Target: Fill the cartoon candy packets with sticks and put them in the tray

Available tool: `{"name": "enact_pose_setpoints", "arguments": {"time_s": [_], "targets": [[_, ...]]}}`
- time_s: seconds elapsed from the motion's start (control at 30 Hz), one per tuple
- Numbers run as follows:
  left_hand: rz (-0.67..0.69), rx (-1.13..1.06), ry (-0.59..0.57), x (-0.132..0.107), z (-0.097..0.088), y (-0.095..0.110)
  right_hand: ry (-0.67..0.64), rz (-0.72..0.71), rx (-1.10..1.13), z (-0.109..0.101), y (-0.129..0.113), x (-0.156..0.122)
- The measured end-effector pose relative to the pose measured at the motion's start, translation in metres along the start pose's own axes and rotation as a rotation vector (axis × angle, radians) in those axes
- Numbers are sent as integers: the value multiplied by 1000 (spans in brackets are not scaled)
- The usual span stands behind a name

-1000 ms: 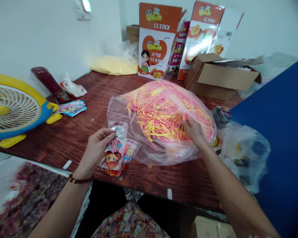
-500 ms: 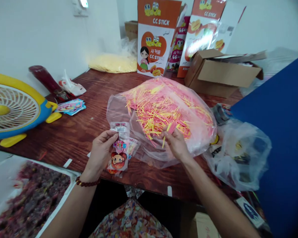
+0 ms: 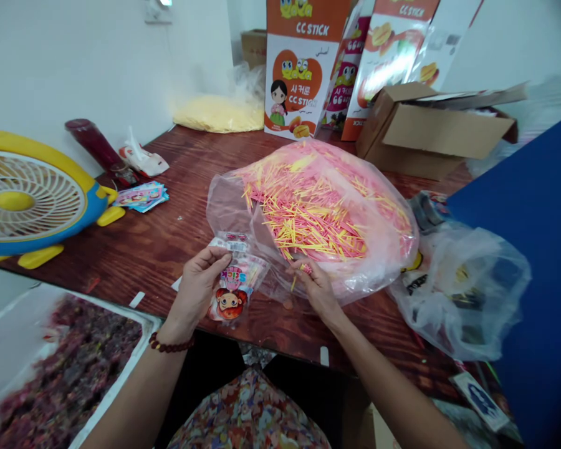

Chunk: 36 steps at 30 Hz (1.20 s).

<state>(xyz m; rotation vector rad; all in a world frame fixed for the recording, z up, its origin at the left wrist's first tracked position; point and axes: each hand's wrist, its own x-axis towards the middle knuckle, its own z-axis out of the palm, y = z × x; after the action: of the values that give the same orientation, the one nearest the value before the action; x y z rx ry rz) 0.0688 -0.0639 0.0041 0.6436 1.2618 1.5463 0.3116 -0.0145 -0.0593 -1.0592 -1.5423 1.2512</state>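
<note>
Pinching a printed packet (image 3: pixel 230 302) near the front edge of the bench (image 3: pixel 280 329), the left hand (image 3: pixel 201 277) is near the right hand (image 3: pixel 315 288), which clasps a small stick bunch (image 3: pixel 305 269). Behind them, a big clear bag (image 3: pixel 382 249) of pink and yellow sticks (image 3: pixel 308 218) blocks the way to cartons (image 3: pixel 292 81) and an open box (image 3: pixel 444 134) along the back edge. A fan (image 3: pixel 15 201) sits at the left edge, a plastic bag (image 3: pixel 472 305) near the right.

I count two bare hands (image 3: pixel 201 280) (image 3: pixel 316 290), one large translucent plastic bag (image 3: pixel 227 199) of pink and yellow sticks (image 3: pixel 308 215), one round yellow-and-blue fan (image 3: pixel 32 193), one dark-red bottle (image 3: pixel 93 143); my cartoon-printed plastic pouches (image 3: pixel 229 304) overlap uncountably.
</note>
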Motion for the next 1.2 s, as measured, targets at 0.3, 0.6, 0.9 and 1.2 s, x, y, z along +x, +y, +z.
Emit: {"name": "enact_pose_setpoints", "arguments": {"time_s": [0.3, 0.6, 0.9, 1.2], "targets": [[-1, -6, -26, -1, 6, -2, -5, 16, -47, 7, 10, 3], [36, 226, -186, -8, 11, -21, -50, 163, 287, 5, -8, 18], [139, 567, -349, -10, 16, -34, -290, -157, -254, -1, -79, 27], [396, 688, -90, 48, -6, 3, -110, -83, -171, -7, -60, 43]]}}
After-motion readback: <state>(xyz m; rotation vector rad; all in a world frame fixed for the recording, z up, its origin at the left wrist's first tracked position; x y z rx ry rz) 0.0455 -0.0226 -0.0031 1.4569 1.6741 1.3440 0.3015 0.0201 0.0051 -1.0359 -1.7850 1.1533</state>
